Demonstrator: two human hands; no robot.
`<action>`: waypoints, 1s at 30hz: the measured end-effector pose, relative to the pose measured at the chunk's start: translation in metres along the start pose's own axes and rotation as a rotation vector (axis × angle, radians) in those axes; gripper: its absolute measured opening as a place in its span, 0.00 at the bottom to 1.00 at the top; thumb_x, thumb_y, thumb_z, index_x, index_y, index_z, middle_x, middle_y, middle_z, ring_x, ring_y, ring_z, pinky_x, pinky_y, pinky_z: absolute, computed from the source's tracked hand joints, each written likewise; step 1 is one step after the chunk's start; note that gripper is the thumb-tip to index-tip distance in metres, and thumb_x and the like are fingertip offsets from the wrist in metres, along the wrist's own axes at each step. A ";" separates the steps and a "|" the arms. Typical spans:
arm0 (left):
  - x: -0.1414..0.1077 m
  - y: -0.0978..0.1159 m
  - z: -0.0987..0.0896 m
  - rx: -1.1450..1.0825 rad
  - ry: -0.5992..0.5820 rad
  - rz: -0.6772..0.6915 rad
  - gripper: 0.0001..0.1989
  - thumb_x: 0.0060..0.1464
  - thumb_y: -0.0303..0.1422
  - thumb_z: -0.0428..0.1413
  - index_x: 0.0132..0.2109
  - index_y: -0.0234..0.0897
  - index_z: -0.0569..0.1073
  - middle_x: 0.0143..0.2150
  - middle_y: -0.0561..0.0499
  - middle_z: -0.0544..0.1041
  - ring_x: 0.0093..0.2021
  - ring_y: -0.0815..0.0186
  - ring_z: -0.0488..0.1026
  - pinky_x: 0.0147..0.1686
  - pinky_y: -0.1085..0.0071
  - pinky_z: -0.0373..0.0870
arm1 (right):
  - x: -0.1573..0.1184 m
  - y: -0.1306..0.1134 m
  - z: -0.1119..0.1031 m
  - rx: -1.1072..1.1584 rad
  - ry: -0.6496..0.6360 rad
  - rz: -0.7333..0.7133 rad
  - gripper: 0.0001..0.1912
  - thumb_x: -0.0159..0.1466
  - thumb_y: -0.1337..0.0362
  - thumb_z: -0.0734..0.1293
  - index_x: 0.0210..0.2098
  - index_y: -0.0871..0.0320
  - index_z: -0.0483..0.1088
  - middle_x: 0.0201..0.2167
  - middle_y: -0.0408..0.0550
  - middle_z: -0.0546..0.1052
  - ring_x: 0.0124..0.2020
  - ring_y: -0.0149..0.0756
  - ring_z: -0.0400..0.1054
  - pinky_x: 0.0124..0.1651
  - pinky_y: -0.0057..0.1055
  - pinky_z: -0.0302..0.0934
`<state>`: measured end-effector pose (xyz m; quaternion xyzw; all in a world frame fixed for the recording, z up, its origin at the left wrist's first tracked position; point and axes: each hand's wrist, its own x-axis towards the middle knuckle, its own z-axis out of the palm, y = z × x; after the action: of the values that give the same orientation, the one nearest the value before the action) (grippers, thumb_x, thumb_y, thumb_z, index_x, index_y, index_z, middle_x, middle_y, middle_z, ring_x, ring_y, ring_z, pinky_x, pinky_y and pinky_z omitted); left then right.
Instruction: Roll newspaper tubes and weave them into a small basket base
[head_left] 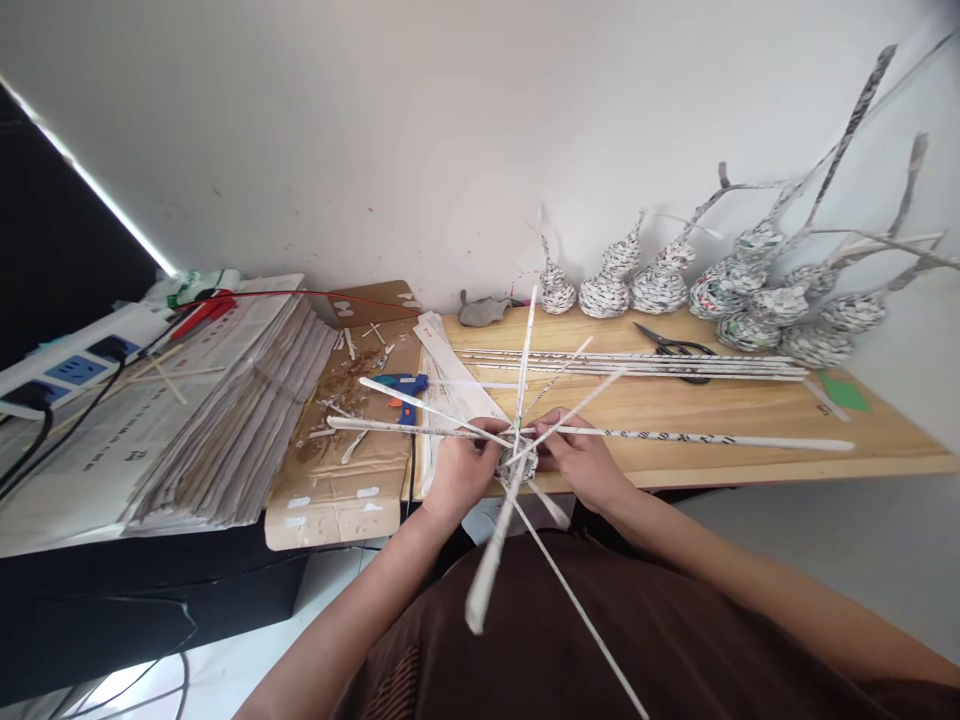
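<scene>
Between my two hands, at the table's front edge, is a small round weave of rolled newspaper (pixel 517 465). Long paper tubes spread out from it in all directions, one of them a thick tube (pixel 491 565) pointing toward my body. My left hand (pixel 465 470) grips the weave's left side with bent fingers. On the right, my right hand (pixel 585 462) is closed at the other side, by a printed paper tube (pixel 675 436) that runs out to the right. Some fingertips are hidden behind the tubes and the weave.
Gourd-shaped paper weaves (pixel 660 285) stand along the wall. Before them lie black scissors (pixel 675 350) and a bundle of paper tubes (pixel 637 366). A blue glue gun (pixel 405 395) rests on stained cardboard (pixel 337 490). Left are stacked newspapers (pixel 232 430) and a power strip (pixel 82 365).
</scene>
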<state>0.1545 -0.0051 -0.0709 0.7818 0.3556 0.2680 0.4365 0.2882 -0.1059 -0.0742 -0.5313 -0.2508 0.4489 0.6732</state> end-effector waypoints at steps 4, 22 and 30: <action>0.001 0.003 -0.005 -0.197 -0.123 -0.066 0.10 0.52 0.31 0.56 0.41 0.34 0.77 0.34 0.47 0.81 0.33 0.64 0.78 0.34 0.72 0.74 | 0.001 0.002 0.000 -0.004 -0.006 -0.038 0.13 0.57 0.54 0.70 0.29 0.54 0.64 0.31 0.44 0.77 0.29 0.38 0.73 0.33 0.39 0.72; 0.002 0.011 -0.005 -0.152 0.074 -0.042 0.09 0.51 0.31 0.58 0.38 0.33 0.80 0.34 0.45 0.82 0.34 0.62 0.78 0.37 0.69 0.74 | -0.005 -0.008 0.006 0.128 -0.035 0.224 0.14 0.57 0.51 0.70 0.36 0.53 0.71 0.36 0.45 0.78 0.32 0.38 0.73 0.31 0.34 0.70; 0.001 0.006 -0.008 -0.116 0.109 0.132 0.06 0.51 0.31 0.59 0.35 0.36 0.81 0.37 0.46 0.81 0.40 0.62 0.77 0.44 0.68 0.72 | -0.004 -0.008 0.012 0.180 -0.003 0.265 0.13 0.54 0.54 0.73 0.35 0.54 0.74 0.30 0.44 0.78 0.30 0.39 0.72 0.28 0.34 0.69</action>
<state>0.1510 -0.0026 -0.0620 0.7612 0.3103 0.3585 0.4424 0.2785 -0.1039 -0.0626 -0.4966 -0.1381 0.5553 0.6527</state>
